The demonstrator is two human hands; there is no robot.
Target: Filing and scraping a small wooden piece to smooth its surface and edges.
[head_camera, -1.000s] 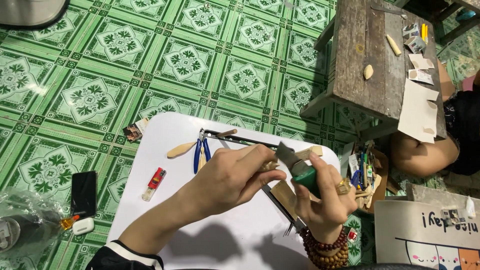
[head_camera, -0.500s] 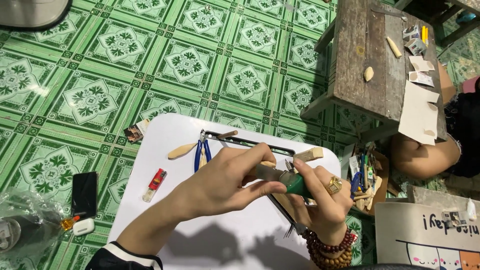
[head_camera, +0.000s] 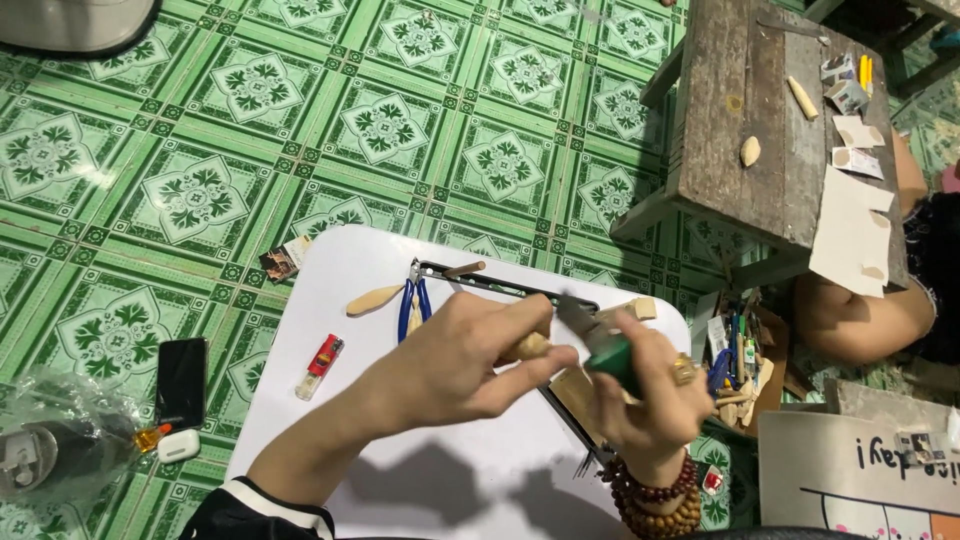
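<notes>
My left hand (head_camera: 455,365) is curled around a small pale wooden piece (head_camera: 531,346), fingers closed on it with the index finger stretched out toward the blade, pinning the piece just above the white surface (head_camera: 350,400). My right hand (head_camera: 645,400) is wrapped tight around the green-handled knife (head_camera: 600,345), and its grey blade sits right against the wood, angled across the top of it. So the piece is up between both hands, over the right half of the surface, not lying down on it. How far along am I? From what shows, the wood is roughly rounded at the end I can see, but my fingers hide most of it, so I can't tell how much shaping is left; with the blade on the wood, I judge the carving is underway and not finished. Beside me on the surface lie a finished-looking wooden spoon blank (head_camera: 375,299), blue-handled pliers (head_camera: 412,305), a coping saw frame (head_camera: 500,285) and a red lighter (head_camera: 321,365), all untouched. More pale offcuts sit near my right hand. Off on the green tiled floor (head_camera: 200,150) there's a black phone (head_camera: 181,380), and a worn wooden bench (head_camera: 750,110) holds scraps of sandpaper beside another person's arm (head_camera: 860,315).
</notes>
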